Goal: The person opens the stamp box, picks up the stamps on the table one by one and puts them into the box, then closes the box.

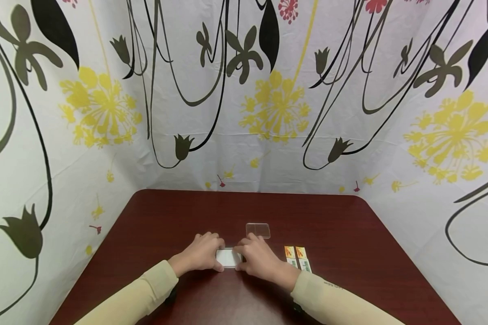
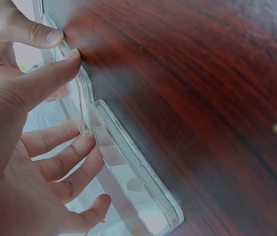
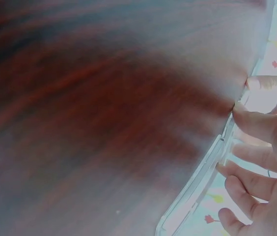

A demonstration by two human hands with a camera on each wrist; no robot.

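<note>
In the head view, a flat white rectangular case with clear edges lies on the table between both hands. My left hand holds its left end, thumb at the near edge and fingertips at the far one. At the right end, my right hand grips it the same way. Just beyond the fingers rests a clear plastic case, seen edge-on in the left wrist view as a shallow clear case. The right wrist view also catches the clear case beside the right fingertips.
Two narrow printed packets, orange at the top and white with green below, lie side by side right of the right hand, partly hidden by the forearm. The dark red wooden table backs onto a floral cloth.
</note>
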